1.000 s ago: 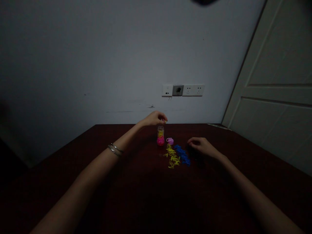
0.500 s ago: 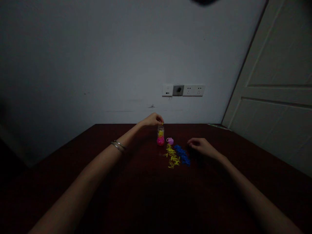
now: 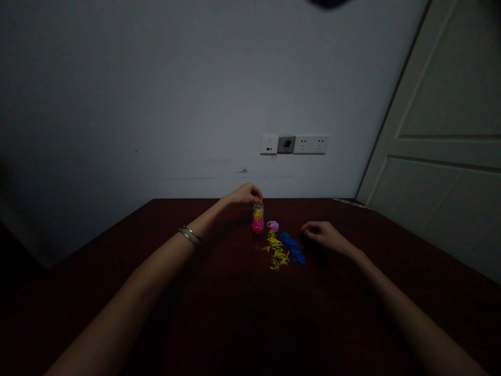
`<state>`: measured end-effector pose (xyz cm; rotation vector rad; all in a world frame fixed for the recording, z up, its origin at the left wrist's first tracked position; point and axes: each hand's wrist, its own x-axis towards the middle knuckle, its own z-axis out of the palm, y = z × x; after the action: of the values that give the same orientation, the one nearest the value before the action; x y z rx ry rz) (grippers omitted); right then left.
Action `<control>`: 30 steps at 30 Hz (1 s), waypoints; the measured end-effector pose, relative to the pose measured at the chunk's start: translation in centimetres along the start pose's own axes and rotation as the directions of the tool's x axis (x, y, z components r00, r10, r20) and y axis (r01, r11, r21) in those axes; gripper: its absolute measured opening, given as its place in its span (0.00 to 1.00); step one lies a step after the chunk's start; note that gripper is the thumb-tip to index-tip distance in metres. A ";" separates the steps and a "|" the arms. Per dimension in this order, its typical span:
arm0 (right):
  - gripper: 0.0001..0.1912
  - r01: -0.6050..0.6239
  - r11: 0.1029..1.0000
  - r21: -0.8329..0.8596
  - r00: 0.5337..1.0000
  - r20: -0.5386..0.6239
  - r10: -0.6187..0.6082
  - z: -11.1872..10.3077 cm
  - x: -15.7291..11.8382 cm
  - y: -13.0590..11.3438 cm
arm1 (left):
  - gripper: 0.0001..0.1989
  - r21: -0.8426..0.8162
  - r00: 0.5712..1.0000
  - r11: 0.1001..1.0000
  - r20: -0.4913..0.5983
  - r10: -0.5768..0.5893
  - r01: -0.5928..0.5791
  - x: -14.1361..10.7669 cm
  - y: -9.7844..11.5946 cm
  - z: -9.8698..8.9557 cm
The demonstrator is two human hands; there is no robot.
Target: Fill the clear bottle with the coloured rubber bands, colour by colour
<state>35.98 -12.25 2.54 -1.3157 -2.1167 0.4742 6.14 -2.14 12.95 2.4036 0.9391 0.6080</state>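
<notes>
A small clear bottle (image 3: 258,219) stands upright on the dark table, with pink pieces low down and yellow ones above them. My left hand (image 3: 249,194) is over its mouth, finger and thumb closed on a small yellow rubber band (image 3: 261,200). Beside the bottle lies its pink cap (image 3: 273,226) with a loop. Nearer to me are a loose pile of yellow rubber bands (image 3: 277,255) and a pile of blue rubber bands (image 3: 293,249). My right hand (image 3: 323,234) rests to the right of the blue pile, fingers loosely bent and apart, seemingly holding nothing; its underside is in shadow.
The dark red table (image 3: 211,313) reaches back to a pale wall (image 3: 188,104). Sockets and switches (image 3: 294,144) sit on the wall above the table. At the right is a white panelled door (image 3: 442,141). The light is dim.
My left hand has dropped slightly, bringing the yellow rubber band down to the bottle's mouth. My right hand and both piles look the same.
</notes>
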 end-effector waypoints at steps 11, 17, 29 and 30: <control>0.13 -0.016 1.000 -0.022 1.000 0.001 0.016 -0.1 0.0 -0.4 | 0.11 -0.070 1.000 0.997 0.001 0.014 -0.014 0.0 0.1 -0.1; 0.13 -0.011 1.000 0.017 1.000 0.015 0.011 -0.1 0.0 -0.7 | 0.10 -0.154 0.967 0.986 -0.236 -0.097 0.061 -0.7 -2.0 -0.1; 0.19 0.189 0.980 -0.061 0.903 0.404 -0.149 2.1 -1.0 -7.9 | 0.13 -0.229 0.850 0.921 -0.362 -0.382 0.316 -4.9 -10.1 6.1; 0.19 0.207 0.976 -0.068 0.897 0.412 -0.162 2.3 -1.1 -8.1 | 0.13 -0.231 0.846 0.919 -0.366 -0.386 0.320 -5.1 -10.3 6.3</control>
<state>29.29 -16.83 5.13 -1.1294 -2.6167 0.5972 1.20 -0.86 0.92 1.9185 1.4082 1.0168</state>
